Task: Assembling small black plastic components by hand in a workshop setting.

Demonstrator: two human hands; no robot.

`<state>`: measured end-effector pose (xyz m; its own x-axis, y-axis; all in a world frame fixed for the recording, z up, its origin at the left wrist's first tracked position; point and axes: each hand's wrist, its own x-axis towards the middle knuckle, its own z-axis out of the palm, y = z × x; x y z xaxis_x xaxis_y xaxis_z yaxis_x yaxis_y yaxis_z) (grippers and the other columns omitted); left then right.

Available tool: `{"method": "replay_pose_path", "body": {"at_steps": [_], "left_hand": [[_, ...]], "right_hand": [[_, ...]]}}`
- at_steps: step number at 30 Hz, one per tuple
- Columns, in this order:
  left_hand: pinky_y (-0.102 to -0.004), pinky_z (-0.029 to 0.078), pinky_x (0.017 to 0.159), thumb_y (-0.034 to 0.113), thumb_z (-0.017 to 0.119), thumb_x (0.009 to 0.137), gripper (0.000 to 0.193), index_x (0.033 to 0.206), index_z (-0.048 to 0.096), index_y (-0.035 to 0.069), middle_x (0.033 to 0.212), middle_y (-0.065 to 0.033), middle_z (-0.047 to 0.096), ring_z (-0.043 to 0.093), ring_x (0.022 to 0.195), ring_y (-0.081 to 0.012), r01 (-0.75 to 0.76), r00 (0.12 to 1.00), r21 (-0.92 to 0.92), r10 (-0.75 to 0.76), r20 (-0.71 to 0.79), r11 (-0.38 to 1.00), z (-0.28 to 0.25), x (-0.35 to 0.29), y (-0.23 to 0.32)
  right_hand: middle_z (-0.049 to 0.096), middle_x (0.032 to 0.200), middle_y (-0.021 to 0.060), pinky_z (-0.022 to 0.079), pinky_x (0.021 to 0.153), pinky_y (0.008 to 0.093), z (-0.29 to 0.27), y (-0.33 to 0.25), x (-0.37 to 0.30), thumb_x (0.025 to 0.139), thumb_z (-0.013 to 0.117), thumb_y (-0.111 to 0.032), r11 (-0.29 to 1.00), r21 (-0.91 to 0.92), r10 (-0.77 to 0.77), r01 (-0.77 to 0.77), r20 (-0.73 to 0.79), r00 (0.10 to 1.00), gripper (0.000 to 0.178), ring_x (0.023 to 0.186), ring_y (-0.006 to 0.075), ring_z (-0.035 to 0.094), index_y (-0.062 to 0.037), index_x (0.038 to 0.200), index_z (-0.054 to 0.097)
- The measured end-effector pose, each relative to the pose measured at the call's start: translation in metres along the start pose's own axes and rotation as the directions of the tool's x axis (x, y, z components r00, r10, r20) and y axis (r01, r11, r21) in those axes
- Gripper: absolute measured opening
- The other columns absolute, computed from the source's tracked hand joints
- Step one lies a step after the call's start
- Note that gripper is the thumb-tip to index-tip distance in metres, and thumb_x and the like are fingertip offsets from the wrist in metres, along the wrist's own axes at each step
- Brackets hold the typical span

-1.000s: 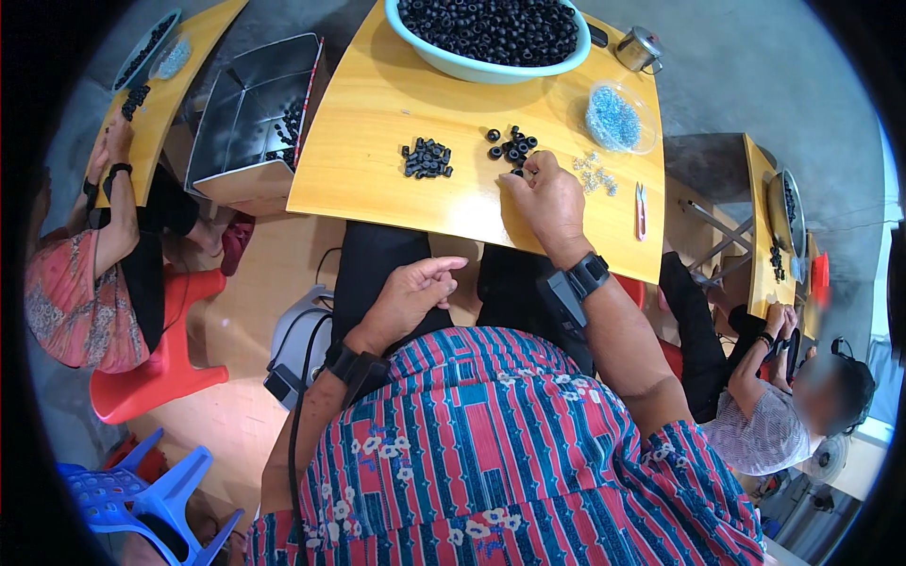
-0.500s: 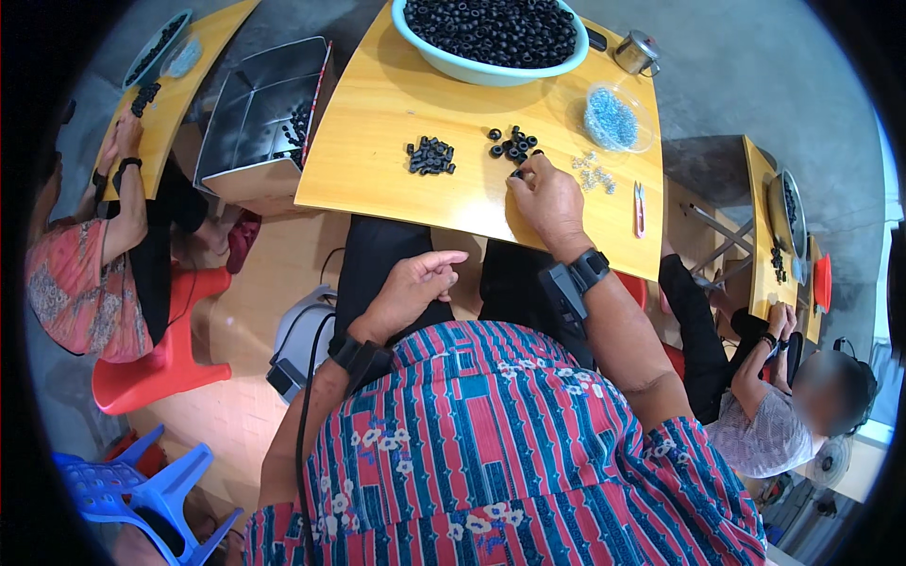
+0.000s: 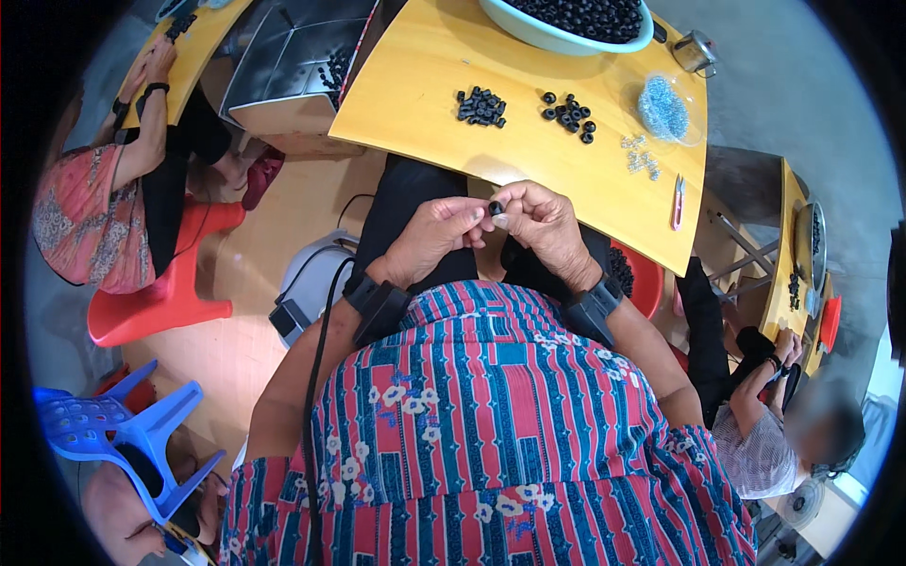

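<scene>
My right hand (image 3: 545, 226) pinches a small round black plastic piece (image 3: 495, 208) between thumb and fingertips, just off the table's front edge. Close against it, my left hand (image 3: 439, 236) has its thumb and forefinger pressed together; whatever lies between them is hidden. On the yellow table (image 3: 415, 104) lie a pile of black cylindrical pieces (image 3: 481, 108) and, to its right, a pile of rounder black pieces (image 3: 570, 114). Small clear pieces (image 3: 640, 158) are scattered farther right, beside small scissors (image 3: 679, 203) with pink handles.
A pale blue basin (image 3: 566, 40) full of black pieces stands at the back, near a metal mug (image 3: 696, 54). Right of the piles is a clear bowl (image 3: 664, 108) of bluish bits. A red tub (image 3: 645, 283) sits under the table. Other people work at tables on both sides.
My right hand has come back from the rounder black pile with one piece, toward my body. My left hand has risen to meet it. The view has shifted, too.
</scene>
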<state>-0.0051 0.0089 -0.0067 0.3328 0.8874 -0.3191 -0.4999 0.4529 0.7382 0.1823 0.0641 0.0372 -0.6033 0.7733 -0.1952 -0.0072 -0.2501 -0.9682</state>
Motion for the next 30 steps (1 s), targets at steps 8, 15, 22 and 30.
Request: {"method": "replay_pose_path", "body": {"at_steps": [8, 15, 22, 30], "left_hand": [[-0.0288, 0.050, 0.083, 0.021, 0.055, 0.094, 0.031, 0.117, 0.055, 0.000, 0.094, -0.0036, 0.058, 0.056, 0.083, -0.0100, 0.032, 0.995, -0.069, -0.025, 0.093, 0.997, -0.005, 0.004, -0.003], [-0.0276, 0.049, 0.081, 0.023, 0.060, 0.091, 0.023, 0.107, 0.055, 0.006, 0.093, -0.0008, 0.057, 0.056, 0.084, -0.0092, 0.024, 0.990, -0.085, -0.012, 0.139, 0.996, -0.007, -0.002, -0.001], [-0.0276, 0.050, 0.079, 0.015, 0.059, 0.091, 0.013, 0.101, 0.055, 0.008, 0.087, -0.0001, 0.056, 0.053, 0.078, -0.0080, 0.027, 0.998, -0.069, -0.023, 0.061, 0.997, -0.003, -0.001, 0.002], [-0.0275, 0.051, 0.079, 0.014, 0.060, 0.090, 0.013, 0.100, 0.055, 0.008, 0.086, 0.0004, 0.056, 0.054, 0.077, -0.0076, 0.050, 0.997, -0.058, -0.047, 0.053, 0.997, -0.001, 0.003, 0.003]], "right_hand": [[0.063, 0.093, 0.0065, 0.054, 0.074, 0.0266, 0.002, 0.007, -0.004, 0.086, 0.058, 0.005, 0.983, 0.179, -0.040, 0.026, 0.072, 0.997, 0.019, 0.081, 0.0147, 0.065, -0.0005, 0.104, 0.056], [0.061, 0.081, 0.0023, 0.044, 0.060, 0.0211, 0.006, 0.009, -0.006, 0.078, 0.068, 0.002, 0.970, -0.201, -0.138, 0.137, 0.009, 0.990, 0.015, 0.062, 0.0048, 0.051, -0.0010, 0.093, 0.065], [0.064, 0.079, 0.0095, 0.050, 0.068, 0.0283, -0.055, -0.007, -0.016, 0.079, 0.063, -0.004, 0.807, -0.586, -0.437, 0.080, -0.501, 0.747, 0.005, 0.074, 0.0168, 0.062, -0.0011, 0.082, 0.066], [0.065, 0.082, 0.0156, 0.049, 0.073, 0.0379, -0.136, -0.009, -0.023, 0.075, 0.064, -0.015, 0.604, -0.724, -0.460, -0.333, -0.658, 0.596, 0.013, 0.078, 0.0306, 0.062, -0.0051, 0.082, 0.069]]}}
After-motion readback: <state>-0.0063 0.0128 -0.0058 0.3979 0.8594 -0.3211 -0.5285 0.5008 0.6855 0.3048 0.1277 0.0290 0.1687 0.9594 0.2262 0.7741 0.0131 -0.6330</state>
